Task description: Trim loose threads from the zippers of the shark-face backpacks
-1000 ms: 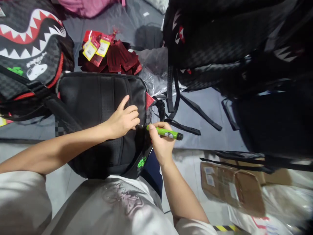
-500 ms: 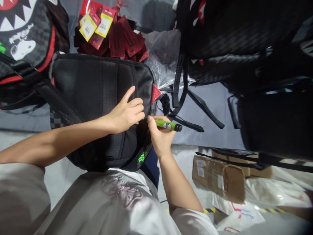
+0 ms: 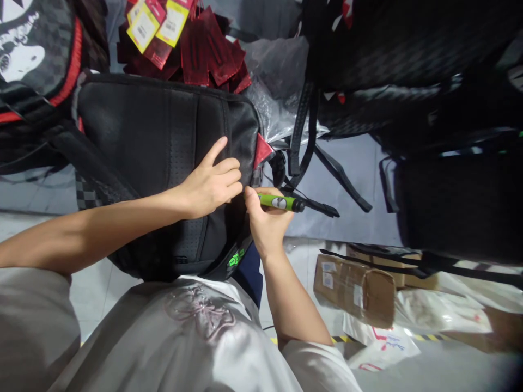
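A black backpack with a checkered side lies back panel up, close against my body. Across its panel rests my left hand, the finger farthest from me stretched out and the others curled against the bag near its right edge. The thumb of that hand is mostly hidden. My right hand grips a green marker pen with a black end that points right. Its tip meets the bag's right edge beside my left fingers and is hidden from view. A red triangular piece sticks out from the edge above.
Dark red tags and yellow labels lie behind the bag, beside clear plastic. Another backpack stands left. Black bags with loose straps fill the right. Cardboard boxes and white sacks sit on the floor.
The camera view has shifted slightly. Both hands keep nearly the same place on the backpack, and the marker stays in my right hand at the bag's edge.
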`<action>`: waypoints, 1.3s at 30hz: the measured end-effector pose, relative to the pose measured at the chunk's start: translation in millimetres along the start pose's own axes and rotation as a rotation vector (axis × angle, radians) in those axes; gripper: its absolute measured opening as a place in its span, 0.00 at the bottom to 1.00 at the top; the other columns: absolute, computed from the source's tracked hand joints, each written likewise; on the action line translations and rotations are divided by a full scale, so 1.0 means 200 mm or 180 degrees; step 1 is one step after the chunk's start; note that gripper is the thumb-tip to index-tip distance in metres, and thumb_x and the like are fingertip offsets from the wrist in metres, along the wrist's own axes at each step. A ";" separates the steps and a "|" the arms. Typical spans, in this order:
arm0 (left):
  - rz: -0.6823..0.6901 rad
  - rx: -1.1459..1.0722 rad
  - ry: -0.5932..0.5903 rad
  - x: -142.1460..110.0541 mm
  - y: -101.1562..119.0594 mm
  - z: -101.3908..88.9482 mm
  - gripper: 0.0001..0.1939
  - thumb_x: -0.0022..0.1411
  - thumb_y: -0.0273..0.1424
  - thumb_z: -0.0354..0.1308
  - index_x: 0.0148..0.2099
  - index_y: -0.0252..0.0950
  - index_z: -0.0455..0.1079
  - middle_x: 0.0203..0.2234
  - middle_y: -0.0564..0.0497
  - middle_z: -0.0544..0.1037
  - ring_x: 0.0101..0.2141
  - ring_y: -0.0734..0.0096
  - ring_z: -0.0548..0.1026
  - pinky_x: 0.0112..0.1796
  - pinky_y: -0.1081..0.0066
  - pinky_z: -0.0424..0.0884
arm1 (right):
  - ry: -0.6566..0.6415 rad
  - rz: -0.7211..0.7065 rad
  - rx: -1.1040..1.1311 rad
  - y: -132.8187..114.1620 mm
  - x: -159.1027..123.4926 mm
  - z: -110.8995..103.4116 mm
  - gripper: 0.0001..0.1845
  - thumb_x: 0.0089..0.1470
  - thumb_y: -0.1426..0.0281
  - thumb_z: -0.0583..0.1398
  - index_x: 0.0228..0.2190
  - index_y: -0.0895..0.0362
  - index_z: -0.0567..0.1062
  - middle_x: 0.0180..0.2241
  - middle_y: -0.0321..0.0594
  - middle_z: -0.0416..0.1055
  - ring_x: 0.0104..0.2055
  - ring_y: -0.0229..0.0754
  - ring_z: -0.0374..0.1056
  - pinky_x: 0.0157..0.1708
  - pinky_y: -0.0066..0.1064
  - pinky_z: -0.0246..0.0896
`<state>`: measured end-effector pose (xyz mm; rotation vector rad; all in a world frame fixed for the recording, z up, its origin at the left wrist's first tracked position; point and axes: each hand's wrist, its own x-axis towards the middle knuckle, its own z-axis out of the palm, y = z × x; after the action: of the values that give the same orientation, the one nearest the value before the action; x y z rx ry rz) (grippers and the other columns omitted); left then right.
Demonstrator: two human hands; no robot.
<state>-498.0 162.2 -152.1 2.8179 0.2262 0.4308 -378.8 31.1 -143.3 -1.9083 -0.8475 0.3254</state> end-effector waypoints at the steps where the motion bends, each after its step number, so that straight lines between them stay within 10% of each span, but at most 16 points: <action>1: 0.0017 0.0030 -0.0016 0.00 0.00 0.00 0.11 0.68 0.30 0.51 0.37 0.41 0.75 0.33 0.53 0.72 0.50 0.64 0.70 0.68 0.40 0.43 | 0.0007 0.0001 0.0017 0.00 0.00 0.00 0.13 0.54 0.60 0.65 0.26 0.56 0.75 0.22 0.33 0.71 0.23 0.37 0.65 0.25 0.31 0.62; 24: 0.0358 0.0554 0.0321 0.00 0.01 0.00 0.05 0.65 0.30 0.57 0.36 0.37 0.73 0.33 0.49 0.75 0.48 0.58 0.72 0.65 0.37 0.50 | -0.0092 0.0080 0.0151 0.02 0.01 0.01 0.12 0.54 0.60 0.64 0.26 0.56 0.76 0.24 0.35 0.73 0.25 0.38 0.68 0.27 0.30 0.65; 29: 0.0818 0.0640 0.0034 0.09 -0.12 -0.11 0.12 0.55 0.38 0.69 0.34 0.36 0.72 0.32 0.49 0.78 0.42 0.57 0.74 0.53 0.49 0.66 | -0.0124 0.0130 0.0149 0.02 -0.01 -0.03 0.15 0.55 0.59 0.64 0.25 0.56 0.76 0.21 0.34 0.72 0.24 0.39 0.68 0.25 0.29 0.64; 33: 0.1027 0.0870 -0.0448 0.24 -0.23 -0.23 0.17 0.51 0.45 0.70 0.33 0.38 0.73 0.28 0.51 0.79 0.36 0.60 0.75 0.44 0.59 0.66 | -0.0149 -0.0304 0.0504 0.04 -0.07 -0.08 0.17 0.58 0.58 0.63 0.44 0.55 0.79 0.37 0.40 0.79 0.33 0.42 0.76 0.35 0.31 0.72; 39: 0.0522 0.1433 0.0100 0.04 0.12 -0.62 0.15 0.61 0.43 0.61 0.30 0.37 0.71 0.25 0.49 0.76 0.32 0.62 0.74 0.36 0.62 0.63 | 0.0141 -0.1622 0.0010 -0.16 -0.24 -0.15 0.18 0.64 0.68 0.56 0.54 0.51 0.74 0.49 0.45 0.77 0.51 0.46 0.73 0.54 0.41 0.68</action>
<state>-526.9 171.9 -29.4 3.2887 0.1079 0.5152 -409.9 -14.4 -107.5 -1.6191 -1.2594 -0.0263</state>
